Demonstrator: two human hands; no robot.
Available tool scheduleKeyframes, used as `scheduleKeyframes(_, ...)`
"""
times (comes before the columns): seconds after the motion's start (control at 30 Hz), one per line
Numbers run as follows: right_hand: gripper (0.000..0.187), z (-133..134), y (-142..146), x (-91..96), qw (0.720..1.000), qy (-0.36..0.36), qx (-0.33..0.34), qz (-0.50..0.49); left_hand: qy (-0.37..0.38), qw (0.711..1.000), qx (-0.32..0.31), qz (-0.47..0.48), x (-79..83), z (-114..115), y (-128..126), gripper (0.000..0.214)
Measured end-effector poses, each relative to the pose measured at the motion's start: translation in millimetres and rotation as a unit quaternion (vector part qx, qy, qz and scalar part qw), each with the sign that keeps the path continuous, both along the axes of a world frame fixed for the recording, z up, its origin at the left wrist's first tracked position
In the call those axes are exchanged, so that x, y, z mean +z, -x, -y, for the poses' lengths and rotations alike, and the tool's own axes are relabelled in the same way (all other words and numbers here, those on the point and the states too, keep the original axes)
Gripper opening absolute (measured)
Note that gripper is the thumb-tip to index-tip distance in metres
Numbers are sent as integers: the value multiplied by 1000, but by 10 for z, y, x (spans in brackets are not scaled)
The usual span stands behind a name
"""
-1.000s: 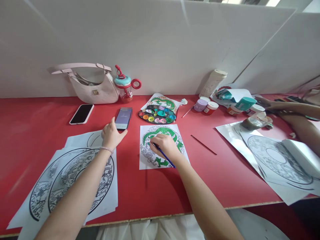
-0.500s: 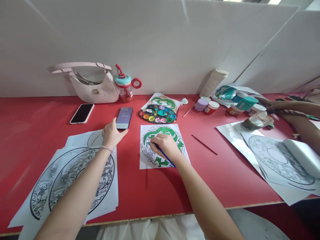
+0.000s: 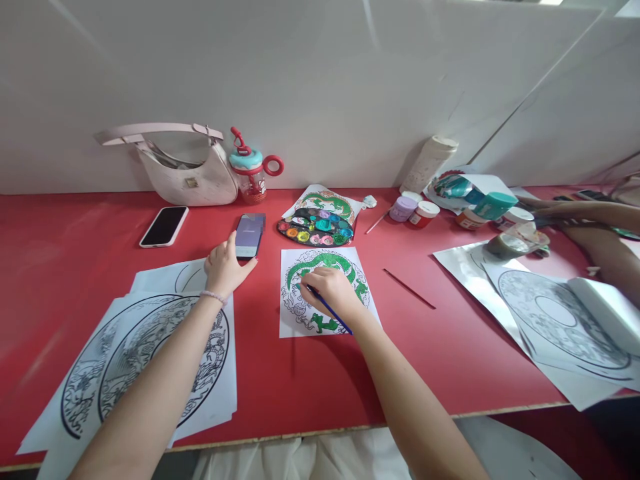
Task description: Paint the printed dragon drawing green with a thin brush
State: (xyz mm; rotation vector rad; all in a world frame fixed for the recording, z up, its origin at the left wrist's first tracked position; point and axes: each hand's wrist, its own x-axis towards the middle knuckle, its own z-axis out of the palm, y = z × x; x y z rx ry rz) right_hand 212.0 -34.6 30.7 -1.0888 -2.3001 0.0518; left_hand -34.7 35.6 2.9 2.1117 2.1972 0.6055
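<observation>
My right hand (image 3: pixel 334 291) is closed on a blue paintbrush (image 3: pixel 332 313), its tip down on a small sheet with a green dragon drawing (image 3: pixel 325 291). My left hand (image 3: pixel 224 267) rests on the red table (image 3: pixel 75 267) at the near end of a lit phone (image 3: pixel 249 235), thumb and a finger touching its edges. A round paint palette (image 3: pixel 315 229) with several wet colours lies just beyond the drawing.
Black-and-white circular prints (image 3: pixel 145 347) are stacked under my left forearm. A second phone (image 3: pixel 163 226), a pink bag (image 3: pixel 180 170) and a small bottle (image 3: pixel 249 170) stand at the back. Paint pots (image 3: pixel 415 211), a loose brush (image 3: pixel 409 289) and more prints (image 3: pixel 550 313) lie right, beside another person's arm (image 3: pixel 595 230).
My left hand shifted slightly on the lit phone, a finger now reaching up along its left edge. My right hand keeps the brush on the drawing. The other person's hand moved among the pots.
</observation>
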Motion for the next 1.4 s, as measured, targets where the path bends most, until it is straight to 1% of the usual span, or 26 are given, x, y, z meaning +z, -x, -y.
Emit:
scheduleKeyframes(0.07,27,-2,-2,-1,1000,-2,-1,1,2,1000,-3,-1,-1,0,1,79)
scheduleKeyframes(0.17,27,-4,-3,-6,1000,-3,-3,4,8,1000,-7,-7,-9,-2,2,61)
scheduleKeyframes(0.2,27,-3,-3,-7,1000,-3,-3,5,8,1000,-6,-8,-12,-4,2,58)
scheduleKeyframes(0.33,28,0,-5,-4,1000,-3,-3,5,7,1000,-6,-3,-21,-11,0,64)
scheduleKeyframes(0.43,28,1,-11,-3,1000,-4,-2,1,11,1000,-7,-11,-27,-15,-2,59)
scheduleKeyframes(0.7,27,-3,-21,-14,1000,-4,-8,7,7,1000,-3,-20,-37,-21,-7,62)
scheduleKeyframes(0.8,27,-3,-18,-11,1000,-3,-8,12,11,1000,0,-24,-33,-20,-12,60)
scheduleKeyframes(0.9,27,-3,-17,-15,1000,-4,-9,11,8,1000,0,-22,-26,-19,-19,63)
scheduleKeyframes(1.03,28,0,-19,-20,1000,-10,-8,3,10,1000,-1,-25,-22,-15,-21,59)
scheduleKeyframes(1.17,27,-2,-20,-8,1000,-11,-6,2,0,1000,-4,-21,-26,-10,-16,69)
scheduleKeyframes(1.4,26,-4,-18,-12,1000,-17,-7,-7,1,1000,-8,-28,-29,-13,-7,73)
